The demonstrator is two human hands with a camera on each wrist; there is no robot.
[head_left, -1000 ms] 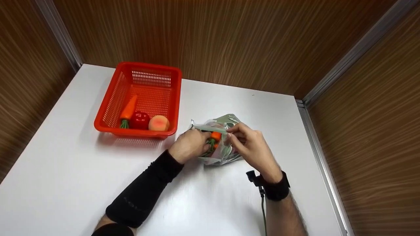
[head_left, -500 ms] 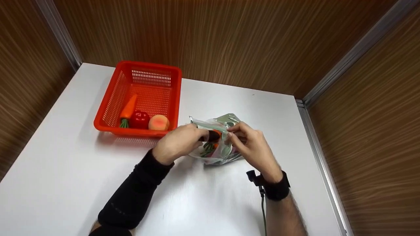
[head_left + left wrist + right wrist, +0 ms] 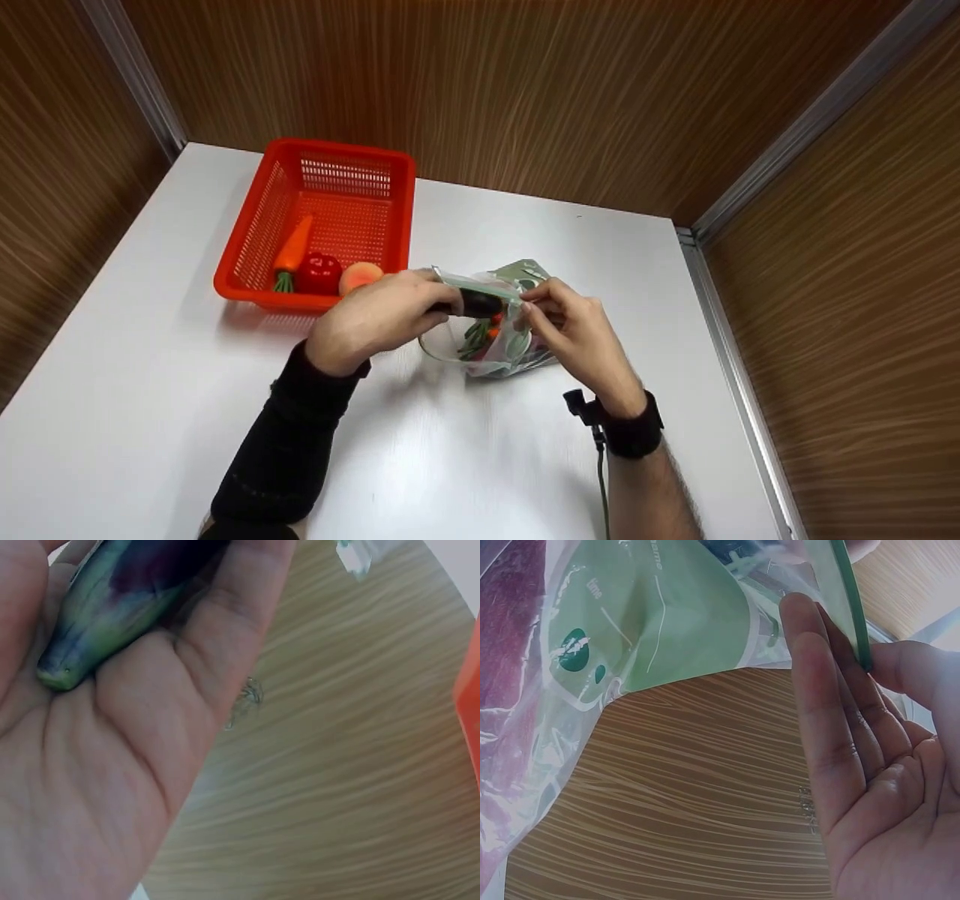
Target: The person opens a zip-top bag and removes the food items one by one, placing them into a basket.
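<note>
On a shiny white table point(image 3: 465, 465), wood-grain panels point(image 3: 525, 97) on three sides, left hand point(image 3: 375, 319) has its grip wrapped round an eggplant point(image 3: 480, 302) at the bag point(image 3: 517, 345) mouth; right hand point(image 3: 577, 337) just pinches its edge.

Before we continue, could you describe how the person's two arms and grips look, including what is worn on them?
The left arm has a long black sleeve with a faint pale mark. The right forearm wears a black wristband with a small black attachment and thin dark cable; otherwise it looks bare. The left grip and right grip have no gloves.
</note>
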